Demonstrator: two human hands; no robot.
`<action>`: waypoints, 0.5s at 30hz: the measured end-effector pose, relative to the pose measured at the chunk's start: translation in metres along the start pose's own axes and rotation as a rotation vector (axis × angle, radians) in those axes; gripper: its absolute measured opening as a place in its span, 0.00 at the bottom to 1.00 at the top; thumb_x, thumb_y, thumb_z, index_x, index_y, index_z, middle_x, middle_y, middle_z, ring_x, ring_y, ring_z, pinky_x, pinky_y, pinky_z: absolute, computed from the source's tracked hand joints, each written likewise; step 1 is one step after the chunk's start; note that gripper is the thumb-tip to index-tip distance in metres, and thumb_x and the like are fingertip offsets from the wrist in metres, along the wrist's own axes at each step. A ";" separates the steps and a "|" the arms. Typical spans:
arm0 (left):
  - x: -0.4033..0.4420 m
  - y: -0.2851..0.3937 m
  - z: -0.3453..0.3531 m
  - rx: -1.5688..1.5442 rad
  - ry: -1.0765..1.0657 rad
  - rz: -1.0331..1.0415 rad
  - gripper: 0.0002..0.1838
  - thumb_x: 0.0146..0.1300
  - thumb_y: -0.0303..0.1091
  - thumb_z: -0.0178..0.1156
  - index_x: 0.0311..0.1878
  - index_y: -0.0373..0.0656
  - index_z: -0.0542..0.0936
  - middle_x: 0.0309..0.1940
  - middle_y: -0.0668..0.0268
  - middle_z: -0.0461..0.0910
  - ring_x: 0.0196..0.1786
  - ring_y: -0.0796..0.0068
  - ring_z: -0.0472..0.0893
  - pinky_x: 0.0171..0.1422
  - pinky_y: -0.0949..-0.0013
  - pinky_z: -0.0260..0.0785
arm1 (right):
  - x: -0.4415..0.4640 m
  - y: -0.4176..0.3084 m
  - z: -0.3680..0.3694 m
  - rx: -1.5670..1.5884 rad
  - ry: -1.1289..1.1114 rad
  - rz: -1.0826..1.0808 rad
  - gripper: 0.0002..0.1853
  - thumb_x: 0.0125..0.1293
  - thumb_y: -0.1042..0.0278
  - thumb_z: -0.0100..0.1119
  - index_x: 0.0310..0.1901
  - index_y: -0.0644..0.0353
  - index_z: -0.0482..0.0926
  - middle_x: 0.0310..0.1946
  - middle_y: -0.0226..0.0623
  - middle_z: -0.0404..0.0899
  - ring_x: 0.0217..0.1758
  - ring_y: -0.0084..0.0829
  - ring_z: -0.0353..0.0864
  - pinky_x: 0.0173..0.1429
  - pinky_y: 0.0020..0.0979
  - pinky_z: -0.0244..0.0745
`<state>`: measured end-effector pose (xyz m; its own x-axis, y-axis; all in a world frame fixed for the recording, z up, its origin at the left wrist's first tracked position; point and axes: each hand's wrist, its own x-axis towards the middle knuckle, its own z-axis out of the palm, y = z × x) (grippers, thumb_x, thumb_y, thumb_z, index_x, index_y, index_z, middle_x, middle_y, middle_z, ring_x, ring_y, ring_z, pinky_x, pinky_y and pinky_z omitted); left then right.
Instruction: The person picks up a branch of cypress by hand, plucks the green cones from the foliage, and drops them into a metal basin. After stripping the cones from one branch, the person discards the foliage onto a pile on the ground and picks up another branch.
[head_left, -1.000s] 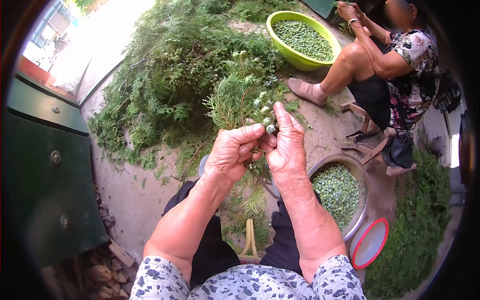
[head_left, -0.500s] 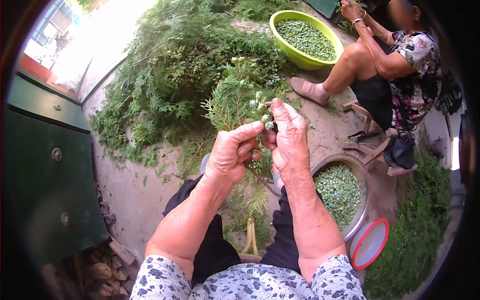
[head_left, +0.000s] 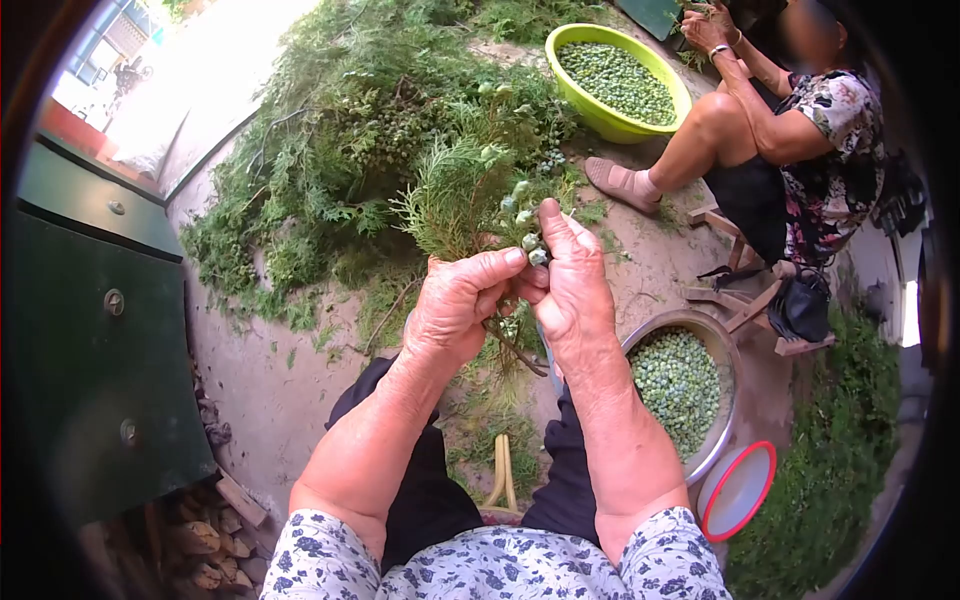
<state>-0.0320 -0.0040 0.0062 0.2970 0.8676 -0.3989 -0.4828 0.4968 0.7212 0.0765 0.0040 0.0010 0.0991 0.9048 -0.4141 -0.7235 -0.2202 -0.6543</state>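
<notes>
My left hand [head_left: 455, 300] is closed around a leafy conifer branch [head_left: 450, 200], whose bare stem pokes out below my fingers. Pale green cones [head_left: 530, 243] hang on the sprig between my two thumbs. Close beside them, my right hand [head_left: 570, 280] has its thumb raised and its fingers curled at the cones; the fingertips are partly hidden, so what it grips is hard to make out. Below and right of my right hand stands a metal basin [head_left: 735, 400] holding many green cones [head_left: 678, 385].
A large pile of cut branches [head_left: 330, 150] lies ahead. Beyond it sits a yellow-green tub [head_left: 610, 128] of cones. Another person [head_left: 790, 130] sits at right on a wooden stool [head_left: 745, 305]. A red-rimmed bowl [head_left: 768, 480] leans near the basin. Green cabinets [head_left: 90, 350] stand left.
The branch has tilted slightly, its bare stem swinging a little lower and left. Both hands stay close together at the cones, with small finger shifts.
</notes>
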 end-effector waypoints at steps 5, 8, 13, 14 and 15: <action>-0.004 0.000 -0.005 0.062 0.018 -0.036 0.09 0.52 0.35 0.63 0.22 0.44 0.76 0.08 0.75 0.62 0.18 0.80 0.68 0.28 0.73 0.58 | -0.001 0.009 0.000 0.070 0.029 0.008 0.11 0.64 0.57 0.55 0.33 0.56 0.72 0.19 0.25 0.71 0.09 0.15 0.59 0.09 0.18 0.52; -0.002 -0.002 -0.013 0.015 0.014 -0.041 0.08 0.52 0.35 0.63 0.23 0.44 0.77 0.08 0.76 0.61 0.17 0.80 0.66 0.27 0.73 0.57 | 0.003 0.010 -0.005 0.097 0.005 0.007 0.11 0.64 0.57 0.55 0.32 0.55 0.71 0.18 0.26 0.71 0.09 0.16 0.58 0.09 0.18 0.51; -0.004 -0.003 -0.019 -0.048 0.054 -0.048 0.08 0.53 0.35 0.63 0.24 0.44 0.76 0.08 0.77 0.58 0.16 0.82 0.63 0.27 0.74 0.57 | 0.000 0.011 -0.004 0.185 0.016 0.101 0.12 0.63 0.58 0.56 0.28 0.54 0.69 0.16 0.25 0.68 0.08 0.16 0.57 0.09 0.19 0.50; -0.004 -0.002 -0.021 -0.060 0.037 -0.059 0.08 0.53 0.35 0.62 0.23 0.45 0.76 0.08 0.78 0.58 0.16 0.82 0.62 0.27 0.74 0.57 | -0.001 0.010 -0.003 0.200 0.021 0.131 0.12 0.63 0.59 0.55 0.27 0.54 0.69 0.15 0.24 0.67 0.08 0.16 0.56 0.09 0.19 0.49; -0.004 -0.001 -0.022 -0.072 0.020 -0.069 0.08 0.54 0.35 0.62 0.23 0.45 0.75 0.08 0.78 0.58 0.15 0.83 0.62 0.27 0.74 0.57 | -0.001 0.009 -0.002 0.214 0.026 0.161 0.12 0.64 0.59 0.55 0.26 0.54 0.68 0.15 0.24 0.66 0.08 0.15 0.56 0.09 0.20 0.49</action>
<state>-0.0507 -0.0077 -0.0051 0.3155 0.8312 -0.4578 -0.5198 0.5551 0.6494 0.0710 0.0005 -0.0060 -0.0139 0.8542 -0.5198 -0.8588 -0.2765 -0.4313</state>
